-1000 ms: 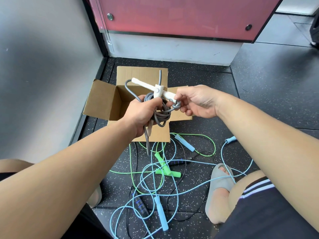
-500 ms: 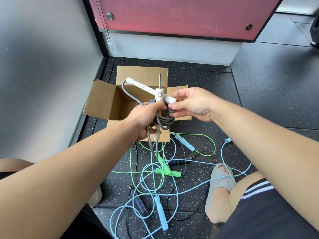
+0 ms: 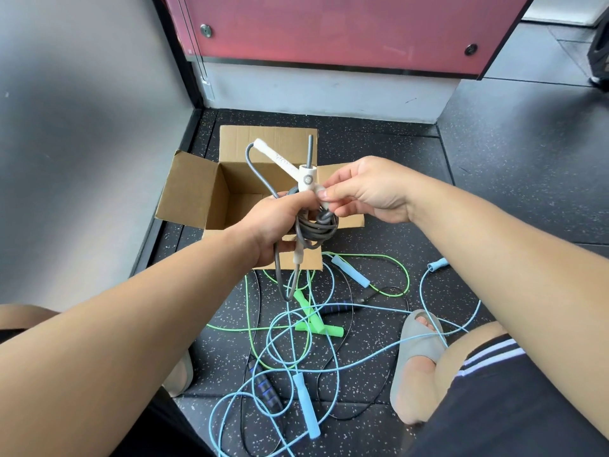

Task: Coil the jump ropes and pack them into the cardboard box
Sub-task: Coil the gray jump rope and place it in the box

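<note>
The left hand (image 3: 273,225) grips the coiled grey jump rope (image 3: 321,225) so its loops cannot spring apart, while the right hand (image 3: 369,192) pinches a white handle (image 3: 280,158) at the bundle, likely tucking it in, all held above the open cardboard box (image 3: 191,189) for dropping in

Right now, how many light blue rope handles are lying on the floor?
3: the handle by the box, beside the cardboard box front flap; the far-right handle, partly hidden; the near handle, bottom centre. More may be hidden.
</note>
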